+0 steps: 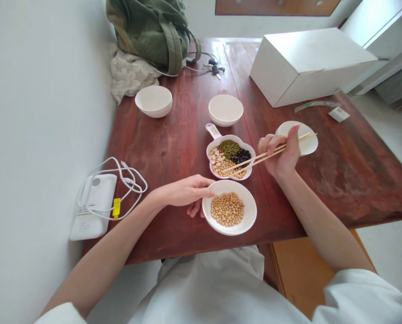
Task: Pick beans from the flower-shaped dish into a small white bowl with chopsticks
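Observation:
My left hand (190, 191) grips the left rim of a white bowl (251, 209) near the table's front edge. Many soybeans (227, 209) lie in that bowl. My right hand (283, 153) is closed around a pair of wooden chopsticks (260, 158), whose tips reach into a flower-shaped dish (215, 174) just behind the bowl. In the dish are green mung beans (229, 149), black beans (240, 156), peanuts (217, 157) and more soybeans (217, 170). Whether the tips pinch a bean is too small to tell.
Other white bowls stand at the back left (154, 101), behind the dish (225, 110) and beyond my right hand (309, 145). A white box (309, 63), green bag (147, 33) and keys (215, 68) sit farther back. A power bank with cable (93, 211) lies left.

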The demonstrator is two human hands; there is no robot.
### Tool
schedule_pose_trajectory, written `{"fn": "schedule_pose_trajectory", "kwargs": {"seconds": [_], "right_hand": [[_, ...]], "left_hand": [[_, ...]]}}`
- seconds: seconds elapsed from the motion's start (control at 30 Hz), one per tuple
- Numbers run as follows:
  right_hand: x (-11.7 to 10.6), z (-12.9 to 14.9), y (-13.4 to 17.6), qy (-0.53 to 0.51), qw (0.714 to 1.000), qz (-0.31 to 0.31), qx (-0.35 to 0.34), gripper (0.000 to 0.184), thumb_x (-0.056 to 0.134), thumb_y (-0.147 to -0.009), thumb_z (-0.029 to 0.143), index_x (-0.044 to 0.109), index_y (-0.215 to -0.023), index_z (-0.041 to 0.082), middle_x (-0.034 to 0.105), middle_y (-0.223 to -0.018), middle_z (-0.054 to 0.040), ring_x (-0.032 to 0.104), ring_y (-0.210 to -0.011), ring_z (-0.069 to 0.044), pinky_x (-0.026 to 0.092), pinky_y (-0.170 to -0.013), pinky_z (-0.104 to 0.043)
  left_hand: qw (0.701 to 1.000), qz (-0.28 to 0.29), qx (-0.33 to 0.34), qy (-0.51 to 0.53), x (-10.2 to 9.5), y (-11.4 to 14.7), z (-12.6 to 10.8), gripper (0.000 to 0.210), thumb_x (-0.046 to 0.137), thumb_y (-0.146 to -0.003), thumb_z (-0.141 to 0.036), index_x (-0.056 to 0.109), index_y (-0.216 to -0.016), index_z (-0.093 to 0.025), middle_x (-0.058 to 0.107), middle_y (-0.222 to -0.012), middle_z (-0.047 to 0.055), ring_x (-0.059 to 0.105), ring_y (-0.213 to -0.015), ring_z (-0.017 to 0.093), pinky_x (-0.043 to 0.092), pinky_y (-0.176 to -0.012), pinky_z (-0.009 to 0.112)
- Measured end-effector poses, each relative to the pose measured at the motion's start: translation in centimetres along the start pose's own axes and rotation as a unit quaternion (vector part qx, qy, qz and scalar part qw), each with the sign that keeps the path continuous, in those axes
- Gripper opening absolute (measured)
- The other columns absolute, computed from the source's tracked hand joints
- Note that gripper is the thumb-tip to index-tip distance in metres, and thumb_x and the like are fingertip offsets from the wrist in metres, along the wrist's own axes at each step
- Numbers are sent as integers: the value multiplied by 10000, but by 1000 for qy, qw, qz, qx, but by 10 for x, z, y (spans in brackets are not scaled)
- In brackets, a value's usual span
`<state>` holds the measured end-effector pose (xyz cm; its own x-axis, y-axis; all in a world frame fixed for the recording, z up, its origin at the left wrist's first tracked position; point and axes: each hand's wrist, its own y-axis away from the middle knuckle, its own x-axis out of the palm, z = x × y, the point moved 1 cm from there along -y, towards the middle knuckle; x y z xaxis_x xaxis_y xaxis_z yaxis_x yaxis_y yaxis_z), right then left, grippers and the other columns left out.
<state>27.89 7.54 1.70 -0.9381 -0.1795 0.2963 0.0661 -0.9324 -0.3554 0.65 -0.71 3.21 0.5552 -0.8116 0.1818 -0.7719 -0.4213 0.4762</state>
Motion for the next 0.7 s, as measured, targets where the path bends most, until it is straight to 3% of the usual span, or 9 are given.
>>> {"fn": "schedule_pose_trajectory", "kwargs": {"seconds": [0.23, 0.5, 0.7], "right_hand": [[-1, -7, 0, 24, 999, -31, -27, 752, 535, -1019, 713, 539, -431, 245, 403, -442, -18, 431, -449, -134, 304, -474, -343], [0, -6, 0, 23, 999, -30, -29, 805, 431, -968, 845, 564, -445, 246, 404, -446, -29, 415, -447, -144, 259, -451, -360], [-1, -10, 1, 22, 999, -19, -27, 749, 494, -1029, 725, 573, -462, 243, 406, -440, -25, 413, -440, -136, 260, -445, -344]], "left_hand": [[1000, -11, -5, -13, -1, -3, 1, 563, 580, -1031, -475, 608, -1453, -103, 677, -612, 15, 581, -385, 118, 425, -369, 159], [999, -23, -4, -31, 0, -1, 1, 530, 575, -1033, -532, 675, -1350, -119, 689, -668, 32, 576, -394, 102, 429, -376, 160], [998, -29, -10, -51, 1, -2, -1, 519, 577, -1029, -542, 696, -1288, -108, 679, -639, 24, 585, -389, 107, 423, -369, 158]]}}
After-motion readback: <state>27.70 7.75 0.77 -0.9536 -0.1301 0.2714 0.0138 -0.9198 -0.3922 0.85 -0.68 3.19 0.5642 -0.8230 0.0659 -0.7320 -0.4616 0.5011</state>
